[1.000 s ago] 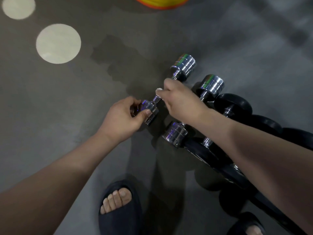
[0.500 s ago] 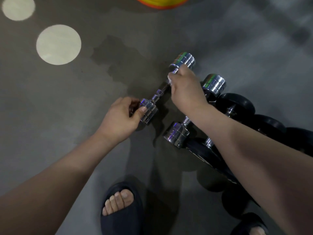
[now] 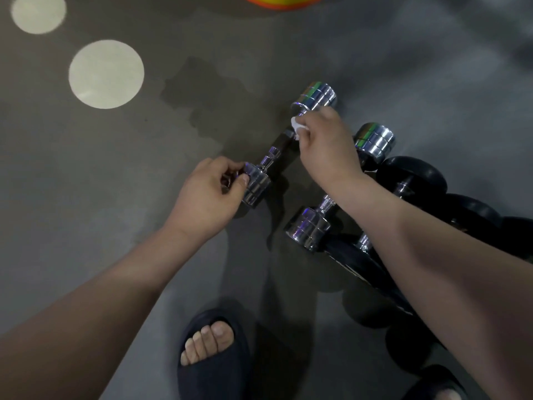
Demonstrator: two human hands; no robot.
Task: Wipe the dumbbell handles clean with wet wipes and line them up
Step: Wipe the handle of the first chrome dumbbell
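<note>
A small chrome dumbbell (image 3: 284, 145) lies slantwise on the grey floor. My left hand (image 3: 210, 197) grips its near chrome end. My right hand (image 3: 326, 145) pinches a white wet wipe (image 3: 298, 127) round the far end of the dark handle, just under the far chrome head. To the right lies a second chrome dumbbell (image 3: 310, 229), partly hidden by my right forearm. Behind it a row of black dumbbells (image 3: 412, 177) runs off to the lower right.
My feet in dark slippers (image 3: 213, 356) stand below the dumbbells. Two pale round marks (image 3: 106, 74) sit on the floor at upper left. A yellow-orange ring (image 3: 284, 1) shows at the top edge. A dark wet patch (image 3: 202, 90) lies beyond the dumbbell.
My right hand slid with the wipe along the handle from the near end to the far end. The left hand kept hold of the near head.
</note>
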